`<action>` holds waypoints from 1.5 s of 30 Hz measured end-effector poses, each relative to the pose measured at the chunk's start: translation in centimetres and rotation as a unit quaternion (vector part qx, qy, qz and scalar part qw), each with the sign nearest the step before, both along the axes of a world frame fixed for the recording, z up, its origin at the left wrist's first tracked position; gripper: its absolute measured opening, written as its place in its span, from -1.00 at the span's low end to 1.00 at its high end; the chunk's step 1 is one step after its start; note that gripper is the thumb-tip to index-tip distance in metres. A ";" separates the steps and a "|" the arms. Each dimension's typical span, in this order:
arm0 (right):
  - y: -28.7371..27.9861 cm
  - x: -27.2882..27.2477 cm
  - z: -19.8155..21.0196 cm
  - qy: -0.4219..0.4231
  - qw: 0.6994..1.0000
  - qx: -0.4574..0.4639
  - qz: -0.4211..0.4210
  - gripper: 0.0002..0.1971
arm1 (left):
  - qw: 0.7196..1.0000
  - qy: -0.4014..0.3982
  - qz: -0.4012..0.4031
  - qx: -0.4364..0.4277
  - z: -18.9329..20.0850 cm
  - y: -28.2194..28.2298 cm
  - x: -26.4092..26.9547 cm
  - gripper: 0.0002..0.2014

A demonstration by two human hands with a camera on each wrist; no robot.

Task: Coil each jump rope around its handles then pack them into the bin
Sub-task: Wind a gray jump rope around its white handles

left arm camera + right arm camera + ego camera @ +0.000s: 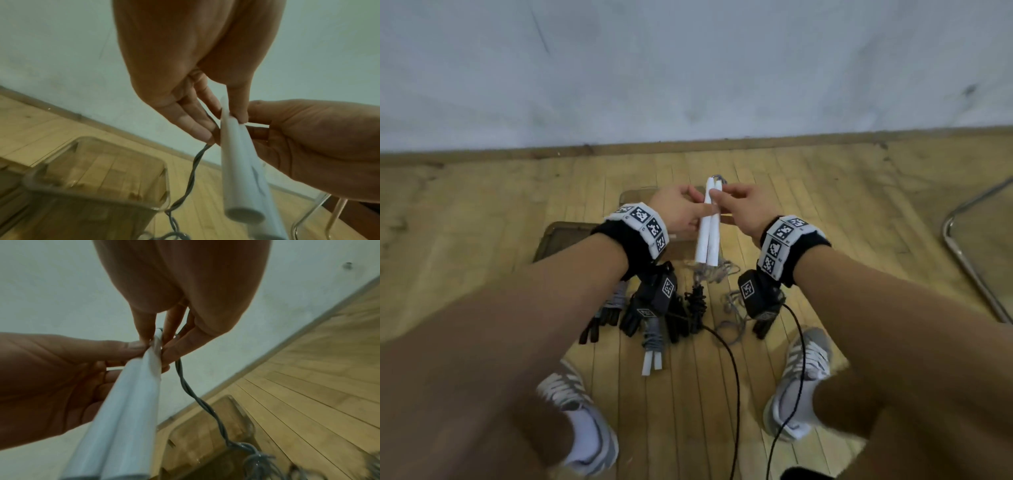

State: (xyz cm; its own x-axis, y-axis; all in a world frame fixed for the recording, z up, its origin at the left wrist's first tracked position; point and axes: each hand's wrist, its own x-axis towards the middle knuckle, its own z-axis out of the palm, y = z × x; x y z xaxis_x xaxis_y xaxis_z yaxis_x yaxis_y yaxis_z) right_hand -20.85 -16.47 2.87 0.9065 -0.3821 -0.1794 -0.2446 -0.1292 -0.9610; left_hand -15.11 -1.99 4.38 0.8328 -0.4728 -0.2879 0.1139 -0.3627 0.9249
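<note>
Two white jump-rope handles (708,233) are held side by side, tilted away from me, above a clear plastic bin (551,236) on the wooden floor. My left hand (697,209) pinches them from the left and my right hand (719,199) pinches them from the right near their far ends. The grey twisted rope (710,274) hangs loose from the handles to a tangle by my feet. In the left wrist view the left hand (218,120) pinches the handles (236,162), and the rope (195,164) drops past the bin's rim (164,165). The right wrist view shows the right hand (159,340), handles (123,402) and rope (195,394).
Coiled ropes lie between my shoes: one with white handles (652,356), others with black handles (601,318). A metal chair frame (969,267) stands at the right. The wall's baseboard (688,145) runs just beyond the bin. Black cables (736,377) trail over the floor.
</note>
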 end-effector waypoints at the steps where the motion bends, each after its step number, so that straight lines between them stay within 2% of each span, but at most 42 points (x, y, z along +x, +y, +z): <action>1: 0.1 0.1 1.2 -0.010 1.000 -0.003 0.007 -0.93 | 1.000 -0.004 -0.003 -0.010 1.2 0.2 -0.1 -0.74; 4: 0.5 0.1 4.6 -0.042 0.999 -0.011 0.024 -0.94 | 0.999 -0.007 -0.008 -0.047 4.2 0.6 -0.6 -0.74; 7: 0.9 0.5 6.9 -0.063 0.997 -0.035 0.009 -0.71 | 0.996 -0.009 0.011 -0.083 5.9 1.2 -1.1 -0.77; 10: 1.4 0.9 8.4 -0.069 0.995 -0.066 -0.008 -0.63 | 0.995 -0.011 0.031 -0.097 6.9 2.0 -0.9 -0.78; 14: 2.4 1.3 8.7 -0.076 0.992 -0.100 -0.008 -0.73 | 0.992 -0.021 0.057 -0.110 6.7 3.2 -0.5 -0.75; 19: 3.4 1.8 8.1 -0.108 0.994 -0.027 -0.005 -0.81 | 0.986 -0.025 0.083 -0.142 6.6 3.1 -0.1 -0.80; 22: 3.6 2.1 8.9 -0.099 0.994 0.025 0.030 -0.79 | 0.976 -0.022 0.122 -0.180 7.1 3.2 0.6 -0.77; 25: 4.2 1.8 9.4 -0.068 0.991 -0.002 0.113 -0.70 | 0.958 0.007 0.152 -0.241 7.6 3.4 1.1 -0.66; 27: 4.8 1.4 9.5 -0.067 0.985 0.020 0.156 -0.65 | 0.953 0.021 0.155 -0.259 7.9 3.4 1.2 -0.65; 29: 5.0 1.5 9.5 -0.077 0.980 0.025 0.180 -0.62 | 0.954 0.006 0.158 -0.253 8.1 3.3 1.3 -0.66; 33: 4.5 1.6 9.4 -0.083 0.977 -0.005 0.197 -0.59 | 0.968 -0.117 0.158 -0.158 8.0 3.6 1.9 -0.82; 35: 4.2 1.7 9.5 -0.093 0.976 -0.027 0.193 -0.58 | 0.970 -0.133 0.141 -0.149 8.1 3.6 1.9 -0.85; 40: 3.4 1.8 10.2 -0.107 0.973 -0.033 0.201 -0.61 | 0.968 -0.115 0.168 -0.147 8.1 3.1 2.8 -0.64; 45: 3.2 1.5 10.6 -0.125 0.971 -0.006 0.205 -0.54 | 0.969 -0.062 0.066 -0.231 8.4 3.0 2.3 -0.41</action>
